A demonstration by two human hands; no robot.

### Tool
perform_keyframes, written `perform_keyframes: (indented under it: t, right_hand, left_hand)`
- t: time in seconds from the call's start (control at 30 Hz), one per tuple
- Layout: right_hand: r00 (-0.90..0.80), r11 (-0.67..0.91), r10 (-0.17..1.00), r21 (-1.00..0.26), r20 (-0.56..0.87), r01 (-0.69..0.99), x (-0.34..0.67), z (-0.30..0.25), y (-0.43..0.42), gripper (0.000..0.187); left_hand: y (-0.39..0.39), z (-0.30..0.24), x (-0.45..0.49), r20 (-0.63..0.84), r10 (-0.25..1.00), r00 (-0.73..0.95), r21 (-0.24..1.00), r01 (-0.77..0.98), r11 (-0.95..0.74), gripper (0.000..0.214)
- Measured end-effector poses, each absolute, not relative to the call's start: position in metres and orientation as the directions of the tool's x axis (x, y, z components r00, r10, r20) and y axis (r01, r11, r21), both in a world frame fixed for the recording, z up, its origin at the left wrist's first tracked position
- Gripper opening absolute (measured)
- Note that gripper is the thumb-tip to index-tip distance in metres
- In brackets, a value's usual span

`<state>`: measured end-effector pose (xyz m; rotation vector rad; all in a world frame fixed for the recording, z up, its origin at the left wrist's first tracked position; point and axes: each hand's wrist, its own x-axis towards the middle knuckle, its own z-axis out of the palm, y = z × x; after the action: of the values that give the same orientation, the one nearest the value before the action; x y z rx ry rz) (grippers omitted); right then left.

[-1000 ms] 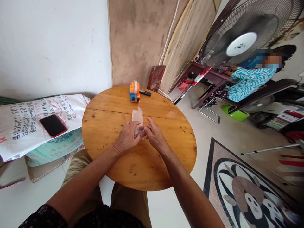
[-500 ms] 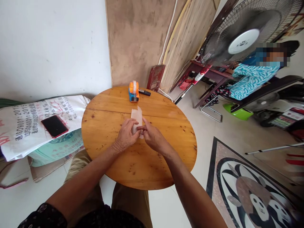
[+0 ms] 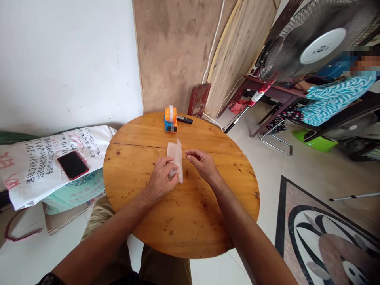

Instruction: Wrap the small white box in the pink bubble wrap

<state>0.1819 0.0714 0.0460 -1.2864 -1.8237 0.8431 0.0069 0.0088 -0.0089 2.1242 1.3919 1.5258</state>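
Apparently mid-fold, pinching a whitish, translucent sheet (image 3: 177, 158) on the round wooden table (image 3: 166, 227) with the left hand (image 3: 162, 175), the right hand (image 3: 202, 163) (relaxed, seemingly empty) kept just beside, likely needed for creasing next.

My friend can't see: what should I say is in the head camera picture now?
A person's left hand holds a pale, thin sheet on a round wooden table, while the right hand is just beside it, not touching. Beyond the sheet stands an orange-and-blue tape dispenser; a phone lies on a white sack to the left.
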Motion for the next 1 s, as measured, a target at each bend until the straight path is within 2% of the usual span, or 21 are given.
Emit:
perform_keyframes:
  t: [0.13,0.23,0.3,0.4,0.5,0.57,0.6,0.67,0.73,0.77,1.0]
  right_hand:
    - [-0.321,0.439,0.898,-0.672,0.302,0.597,0.176,0.062,0.090,0.021]
    - [-0.447,0.561,0.826,-0.422,0.344,0.712,0.156,0.078,0.104,0.019]
    - [-0.538,0.589,0.802,-0.193,0.260,0.784,0.139,0.086,0.111,0.021]
    - [-0.617,0.607,0.780,0.111,0.106,0.787,0.116,0.090,0.118,0.022]
    - [-0.646,0.620,0.761,0.227,0.061,0.751,0.104,0.085,0.126,0.023]
    - [-0.621,0.600,0.778,0.176,0.096,0.780,0.103,0.081,0.136,0.023]
    - [-0.584,0.575,0.802,0.100,0.125,0.812,0.105,0.080,0.142,0.022]
    - [-0.452,0.475,0.878,-0.169,0.160,0.863,0.112,0.078,0.157,0.019]
    - [-0.326,0.341,0.938,-0.473,0.116,0.812,0.120,0.075,0.173,0.015]
    - [-0.307,0.306,0.947,-0.546,0.092,0.780,0.124,0.073,0.181,0.014]
    - [-0.316,0.219,0.948,-0.761,0.019,0.611,0.138,0.041,0.214,0.011]
  left_hand:
    - [0.006,-0.005,0.008,0.660,0.750,0.041,0.594,0.583,-0.554,0.012]
    - [0.005,-0.003,0.008,0.662,0.748,0.054,0.589,0.579,-0.564,0.014]
    - [0.005,-0.003,0.009,0.664,0.745,0.054,0.589,0.577,-0.566,0.015]
    - [0.005,-0.004,0.010,0.671,0.740,0.038,0.592,0.572,-0.567,0.015]
    - [0.004,-0.004,0.011,0.674,0.738,0.030,0.602,0.558,-0.572,0.013]
    - [0.004,-0.003,0.012,0.665,0.747,0.028,0.612,0.552,-0.566,0.013]
    - [0.003,-0.002,0.012,0.656,0.754,0.029,0.618,0.552,-0.559,0.013]
    - [0.003,-0.001,0.013,0.642,0.766,0.029,0.627,0.556,-0.546,0.014]
    - [0.002,0.000,0.013,0.635,0.772,0.025,0.632,0.559,-0.537,0.014]
    - [0.001,0.000,0.014,0.634,0.773,0.022,0.633,0.560,-0.535,0.014]
    - [0.000,0.000,0.013,0.649,0.760,0.039,0.597,0.594,-0.540,0.015]
